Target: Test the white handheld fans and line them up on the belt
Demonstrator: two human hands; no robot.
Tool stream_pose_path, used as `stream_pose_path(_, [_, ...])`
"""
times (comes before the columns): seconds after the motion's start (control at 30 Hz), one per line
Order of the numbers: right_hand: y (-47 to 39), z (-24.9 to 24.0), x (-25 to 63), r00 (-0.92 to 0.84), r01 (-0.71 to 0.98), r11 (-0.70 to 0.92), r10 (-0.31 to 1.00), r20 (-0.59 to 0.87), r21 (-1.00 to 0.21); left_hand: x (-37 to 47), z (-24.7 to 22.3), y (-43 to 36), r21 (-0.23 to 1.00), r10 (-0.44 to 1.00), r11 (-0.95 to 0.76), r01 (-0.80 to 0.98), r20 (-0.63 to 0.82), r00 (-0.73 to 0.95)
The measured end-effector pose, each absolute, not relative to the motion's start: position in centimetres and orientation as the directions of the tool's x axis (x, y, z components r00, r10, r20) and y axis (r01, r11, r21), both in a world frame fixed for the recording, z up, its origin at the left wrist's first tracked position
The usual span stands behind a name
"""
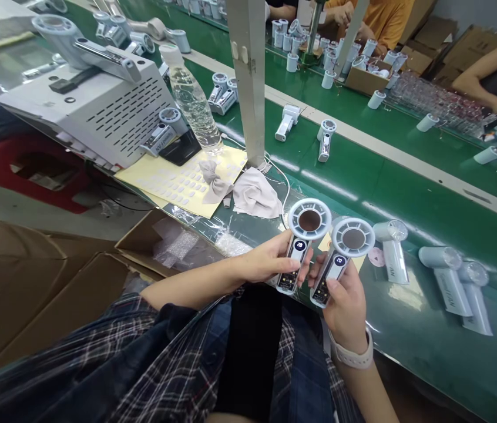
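Observation:
My left hand [275, 258] is wrapped round the handle of a light-blue handheld fan [299, 247], thumb on its front below a small round display. A matching handheld fan [339, 258] is gripped by my right hand [345, 296], its thumb likewise on the handle. Both fans are upright side by side over the bench edge, ring heads away from me, and both displays are lit with what looks like 20 or 29. Parts of the open handle fronts show electronics. Just right of them lies a fan [392, 247] in clear wrap.
Two more wrapped fans [455, 282] lie at the right. A grey cloth [257, 192], a sticker sheet [178, 182] and a water bottle [193, 97] are by a metal post [248, 76]. Fans sit on the green conveyor [363, 153]. Other people work across it.

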State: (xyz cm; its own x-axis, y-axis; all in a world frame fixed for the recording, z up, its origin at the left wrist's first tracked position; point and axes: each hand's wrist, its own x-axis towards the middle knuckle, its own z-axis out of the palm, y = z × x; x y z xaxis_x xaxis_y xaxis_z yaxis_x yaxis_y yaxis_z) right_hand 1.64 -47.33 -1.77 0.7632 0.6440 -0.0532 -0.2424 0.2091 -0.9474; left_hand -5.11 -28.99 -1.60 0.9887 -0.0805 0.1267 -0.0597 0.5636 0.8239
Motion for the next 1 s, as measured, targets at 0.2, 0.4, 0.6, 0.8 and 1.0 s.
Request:
stream_pose_path(0.2, [-47.6, -2.2, 1.4, 0.789, -0.155, 0.191, 0.615, -0.005, -0.969, -5.0, -1.9, -28.9, 0.821, -0.107, 0.571, 0.001, 0.074, 0.991])
stream_pose_path(0.4, [-47.8, -2.1, 1.4, 0.768, -0.164, 0.198, 0.641, 0.001, -0.966, -5.3, -1.2, -28.7, 0.869, -0.118, 0.495, -0.011, 0.079, 0.99])
stream_pose_path(0.6, [-47.5, -1.7, 1.4, 0.769, -0.252, 0.198, 0.635, -0.072, -0.947, -5.4, -0.9, -28.7, 0.928, -0.065, 0.367, -0.064, 0.094, 0.993])
stream_pose_path(0.8, [-47.2, -1.4, 1.5, 0.76, -0.331, 0.177, 0.632, -0.151, -0.927, -5.2, -1.2, -29.2, 0.929, 0.04, 0.366, -0.057, 0.045, 0.998])
stream_pose_path(1.0, [-47.0, -1.2, 1.8, 0.784, -0.352, 0.215, 0.599, -0.162, -0.911, -5.2, -1.6, -29.3, 0.943, 0.084, 0.333, -0.013, -0.016, 0.996])
